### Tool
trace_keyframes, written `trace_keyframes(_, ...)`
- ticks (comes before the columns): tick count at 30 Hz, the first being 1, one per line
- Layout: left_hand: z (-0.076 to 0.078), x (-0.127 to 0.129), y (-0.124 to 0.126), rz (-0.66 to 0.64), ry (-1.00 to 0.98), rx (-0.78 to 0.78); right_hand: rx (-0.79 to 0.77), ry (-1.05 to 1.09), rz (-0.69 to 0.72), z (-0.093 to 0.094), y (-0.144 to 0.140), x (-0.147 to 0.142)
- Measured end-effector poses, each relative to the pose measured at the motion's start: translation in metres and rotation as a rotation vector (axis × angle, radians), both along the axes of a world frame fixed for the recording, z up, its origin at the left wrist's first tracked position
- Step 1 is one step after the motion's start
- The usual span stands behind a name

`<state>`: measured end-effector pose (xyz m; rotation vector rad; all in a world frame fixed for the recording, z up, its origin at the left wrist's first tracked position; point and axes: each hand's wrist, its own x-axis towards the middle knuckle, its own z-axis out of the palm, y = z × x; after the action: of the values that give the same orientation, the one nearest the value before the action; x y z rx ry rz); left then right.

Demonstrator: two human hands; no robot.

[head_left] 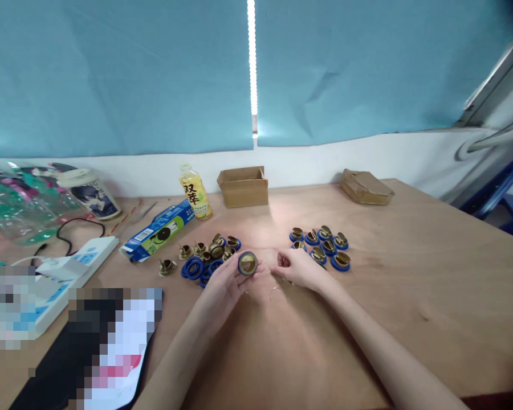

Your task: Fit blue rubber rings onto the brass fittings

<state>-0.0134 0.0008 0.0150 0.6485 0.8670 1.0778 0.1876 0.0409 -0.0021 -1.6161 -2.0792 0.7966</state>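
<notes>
My left hand [227, 280] holds up a brass fitting with a blue ring around it [247, 263], its open end facing me. My right hand [297, 267] rests just to its right, fingers curled; whether it holds something small I cannot tell. Left of my hands lie several loose blue rings [195, 267] and several bare brass fittings [205, 248]. To the right stands a group of brass fittings with blue rings on them [322, 246].
A yellow drink bottle [195, 197], an open cardboard box [243, 186] and a flat cardboard box [366, 187] stand near the wall. A blue carton [156, 230], a white power strip [74, 267], cables and plastic packaging [21, 202] fill the left side of the wooden table [431, 273].
</notes>
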Motion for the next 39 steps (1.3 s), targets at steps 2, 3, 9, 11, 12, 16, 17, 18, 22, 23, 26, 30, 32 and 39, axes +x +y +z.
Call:
trace_keyframes(2,0.001,-0.001,0.000,-0.005,-0.009,-0.003,-0.051,0.079,0.047,0.002,-0.001,0.004)
trace_keyframes(3,0.001,-0.001,0.000,-0.007,-0.010,0.001,-0.087,0.162,0.061,0.004,-0.001,0.005)
trace_keyframes(9,-0.001,0.002,0.000,0.011,0.015,0.074,-0.221,0.879,0.128,0.016,-0.008,0.000)
trace_keyframes(11,-0.003,0.003,0.000,0.016,0.008,0.100,-0.325,1.039,0.159,0.017,-0.011,-0.005)
trace_keyframes(12,-0.004,0.003,0.000,0.015,0.005,0.111,-0.386,1.108,0.164,0.016,-0.013,-0.008)
trace_keyframes(16,-0.006,0.003,-0.002,-0.014,0.032,0.129,-0.553,1.290,0.190,0.005,-0.015,-0.017)
trace_keyframes(17,-0.007,0.003,-0.002,-0.025,0.040,0.136,-0.576,1.300,0.204,0.002,-0.016,-0.019)
trace_keyframes(18,-0.007,0.003,-0.003,-0.034,0.049,0.145,-0.591,1.298,0.215,-0.001,-0.016,-0.020)
trace_keyframes(22,-0.011,0.003,-0.001,-0.039,0.076,0.165,-0.603,1.261,0.232,-0.009,-0.015,-0.023)
trace_keyframes(23,-0.011,0.003,-0.001,-0.036,0.078,0.164,-0.601,1.259,0.226,-0.009,-0.015,-0.023)
trace_keyframes(26,-0.010,0.004,0.000,-0.020,0.093,0.157,-0.584,1.262,0.188,-0.009,-0.015,-0.025)
trace_keyframes(30,-0.007,0.004,-0.001,0.003,0.163,0.170,-0.587,1.275,0.134,-0.005,-0.015,-0.025)
trace_keyframes(32,-0.008,0.004,-0.001,0.010,0.214,0.185,-0.607,1.279,0.124,-0.003,-0.016,-0.024)
trace_keyframes(39,-0.018,0.001,0.002,-0.006,0.290,0.258,-0.638,1.307,0.104,-0.001,-0.017,-0.025)
